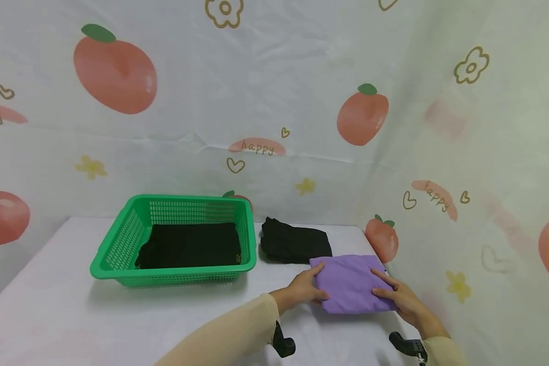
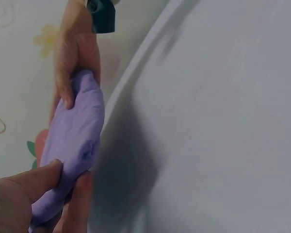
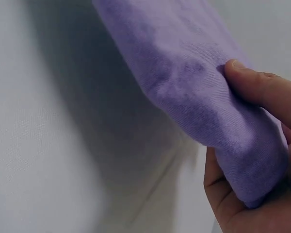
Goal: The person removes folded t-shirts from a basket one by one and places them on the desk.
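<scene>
A folded purple cloth (image 1: 349, 282) lies at the right of the white table (image 1: 73, 315), lifted a little off it in the wrist views. My left hand (image 1: 313, 285) grips its left edge, thumb on top and fingers underneath. My right hand (image 1: 392, 294) grips the right edge the same way. In the left wrist view the purple cloth (image 2: 75, 141) hangs between my left hand (image 2: 53, 189) and my right hand (image 2: 72, 63). The right wrist view shows my right hand (image 3: 247, 145) pinching the purple cloth (image 3: 194, 82), with a shadow on the table below it.
A green plastic basket (image 1: 174, 202) stands at the table's middle-left with a folded black cloth (image 1: 189, 245) inside. Another black cloth (image 1: 293, 244) lies folded just behind the purple one. A printed backdrop (image 1: 462, 168) closes off the back and the right side.
</scene>
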